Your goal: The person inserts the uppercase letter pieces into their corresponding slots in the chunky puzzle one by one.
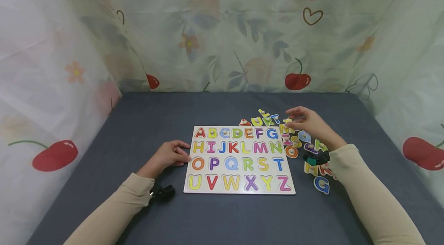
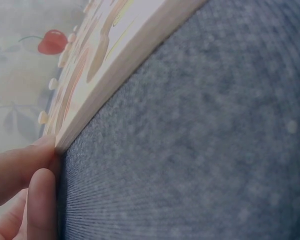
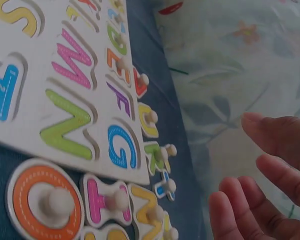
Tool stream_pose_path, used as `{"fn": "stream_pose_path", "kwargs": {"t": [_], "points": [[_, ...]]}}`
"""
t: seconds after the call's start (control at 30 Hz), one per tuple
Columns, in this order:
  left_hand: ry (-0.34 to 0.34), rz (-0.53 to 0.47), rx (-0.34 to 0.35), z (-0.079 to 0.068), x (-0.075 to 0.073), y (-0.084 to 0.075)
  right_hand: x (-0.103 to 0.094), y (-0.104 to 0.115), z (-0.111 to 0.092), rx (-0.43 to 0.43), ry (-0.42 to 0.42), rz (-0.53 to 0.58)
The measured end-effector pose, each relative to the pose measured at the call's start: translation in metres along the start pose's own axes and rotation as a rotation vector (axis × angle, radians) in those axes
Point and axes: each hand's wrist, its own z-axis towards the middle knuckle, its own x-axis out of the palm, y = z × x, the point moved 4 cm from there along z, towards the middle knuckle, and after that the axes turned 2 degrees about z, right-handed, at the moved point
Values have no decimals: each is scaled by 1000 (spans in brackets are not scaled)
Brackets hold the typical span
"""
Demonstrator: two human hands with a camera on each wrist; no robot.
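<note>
A white alphabet puzzle board lies on the dark cloth, with knobbed letter pieces sitting in its A to E slots. Against the board's left edge, the fingertips of my left hand touch; the left wrist view shows a finger and thumb at that edge. My right hand hovers over loose letters beyond the board's upper right corner, fingers spread apart and holding nothing. Near it are a blue T piece, a yellow M piece and a pink I piece.
More knobbed letters lie along the right side, including an orange O and a blue G. A red A and a yellow U are behind the board. A patterned curtain encloses the table.
</note>
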Motion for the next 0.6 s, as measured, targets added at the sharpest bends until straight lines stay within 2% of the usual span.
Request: {"fn": "stream_pose_path", "kwargs": {"t": [0.3, 0.4, 0.6], "points": [[-11, 1, 12, -1, 1, 0, -39, -27, -25, 25, -161, 19], [-21, 4, 8, -2, 1, 0, -44, -36, -24, 52, -192, 29], [-31, 6, 0, -3, 0, -1, -48, -51, -15, 77, -199, 60]]}}
